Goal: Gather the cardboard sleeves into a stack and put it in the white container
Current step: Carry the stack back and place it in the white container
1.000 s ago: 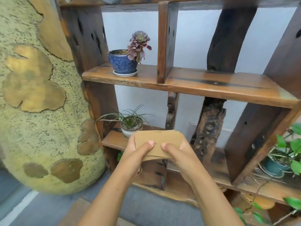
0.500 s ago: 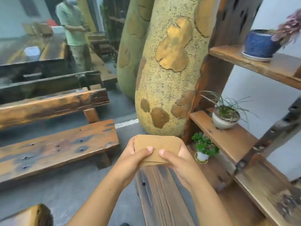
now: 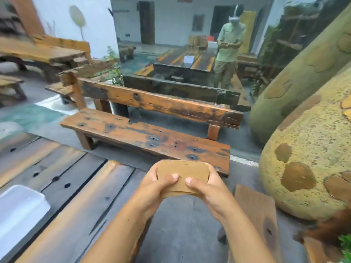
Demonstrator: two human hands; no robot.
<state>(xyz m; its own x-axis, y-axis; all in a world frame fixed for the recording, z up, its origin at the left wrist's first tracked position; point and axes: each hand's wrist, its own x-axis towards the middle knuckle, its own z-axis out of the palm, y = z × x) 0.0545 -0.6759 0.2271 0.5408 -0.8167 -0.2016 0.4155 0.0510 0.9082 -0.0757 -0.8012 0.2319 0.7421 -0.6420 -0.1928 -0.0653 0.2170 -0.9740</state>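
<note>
White container (image 3: 20, 207): sat at the bench's (image 3: 62, 186) left edge, partly out of frame, well apart from the hands; left hand (image 3: 155, 186): fingers curled tight on the near-left side of the stack of cardboard sleeves (image 3: 183, 174), thumb on top; stack: held in the air past the bench's right edge, layers slightly fanned; right hand (image 3: 207, 188): clamped likewise; risk: loosened grip in the carry leftward would likely let sleeves slide out and drop to the floor.
</note>
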